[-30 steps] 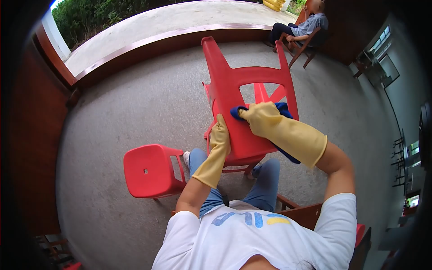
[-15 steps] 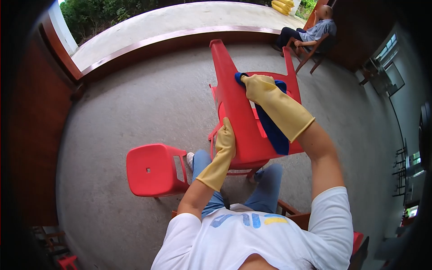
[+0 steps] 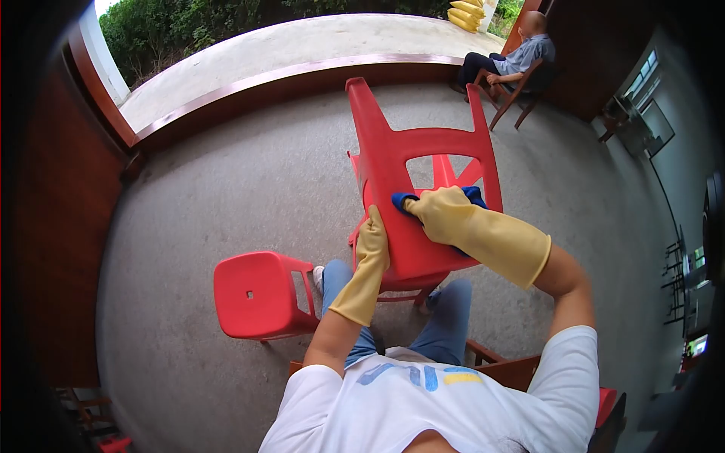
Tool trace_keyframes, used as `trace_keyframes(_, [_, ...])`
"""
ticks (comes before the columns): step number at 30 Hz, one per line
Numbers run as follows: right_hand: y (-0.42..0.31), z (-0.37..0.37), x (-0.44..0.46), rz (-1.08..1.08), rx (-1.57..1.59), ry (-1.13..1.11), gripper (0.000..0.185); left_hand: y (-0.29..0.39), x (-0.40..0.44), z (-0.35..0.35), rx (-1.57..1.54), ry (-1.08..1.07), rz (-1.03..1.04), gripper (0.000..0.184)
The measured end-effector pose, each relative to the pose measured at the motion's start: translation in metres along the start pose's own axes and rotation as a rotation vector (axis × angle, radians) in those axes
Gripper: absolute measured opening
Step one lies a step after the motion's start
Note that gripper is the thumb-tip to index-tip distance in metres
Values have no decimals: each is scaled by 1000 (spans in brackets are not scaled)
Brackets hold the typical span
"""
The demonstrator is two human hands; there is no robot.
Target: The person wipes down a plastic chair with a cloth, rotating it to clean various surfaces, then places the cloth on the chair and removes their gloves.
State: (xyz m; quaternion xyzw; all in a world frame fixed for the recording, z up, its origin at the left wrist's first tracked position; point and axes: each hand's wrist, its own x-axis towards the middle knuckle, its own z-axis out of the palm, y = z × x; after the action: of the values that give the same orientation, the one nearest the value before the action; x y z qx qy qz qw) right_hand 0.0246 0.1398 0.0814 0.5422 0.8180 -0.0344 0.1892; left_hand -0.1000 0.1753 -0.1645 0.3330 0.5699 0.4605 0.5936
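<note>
With my left hand [image 3: 372, 240] gripping the edge of the tipped stool [image 3: 410, 248] before me and my right hand [image 3: 444, 212] bunched round the cloth [image 3: 403, 201] on its upper face, I should brace firmly and press evenly.

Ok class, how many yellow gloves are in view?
2: one glove on the left hand, against the tilted red stool; the other glove on the right hand, holding the blue cloth.
</note>
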Motion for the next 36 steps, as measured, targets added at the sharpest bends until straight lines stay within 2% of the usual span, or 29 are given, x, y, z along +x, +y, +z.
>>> trace_keyframes(1, [-2,0,-2,-3,-33,-5,55,0,1,0,-11,-4,-7,80])
trace_keyframes(4, [-6,-6,4,6,-112,-27,53,49,-37,-1,245,98,-67,83])
trace_keyframes(6, [-5,-18,15,52,-131,-60,51,38,-28,2,190,72,-35,83])
trace_keyframes(7, [-4,-21,24,89,-113,-29,54,32,-25,3,162,58,-20,83])
trace_keyframes(10, [4,-30,60,154,-66,67,61,57,-44,2,339,112,-21,83])
trace_keyframes(13, [13,-35,97,201,-58,165,58,42,-37,0,149,63,-5,86])
trace_keyframes(16, [22,-39,130,239,-88,187,49,58,-48,1,156,79,-8,81])
trace_keyframes(18, [30,-43,142,238,-86,195,45,31,-30,6,164,101,18,81])
trace_keyframes(21, [35,-57,139,194,-69,226,46,20,-23,7,164,96,3,80])
trace_keyframes(25, [36,-59,162,272,3,186,49,6,-16,8,75,106,38,81])
trace_keyframes(26, [35,-64,165,320,23,146,50,11,-18,7,105,106,35,80])
trace_keyframes(29, [38,-63,168,381,116,196,39,35,-33,3,114,90,36,78])
trace_keyframes(32, [42,-62,160,325,165,250,42,42,-38,7,-12,60,63,75])
trace_keyframes(36, [29,-75,132,205,129,114,42,29,-28,2,-71,67,77,73])
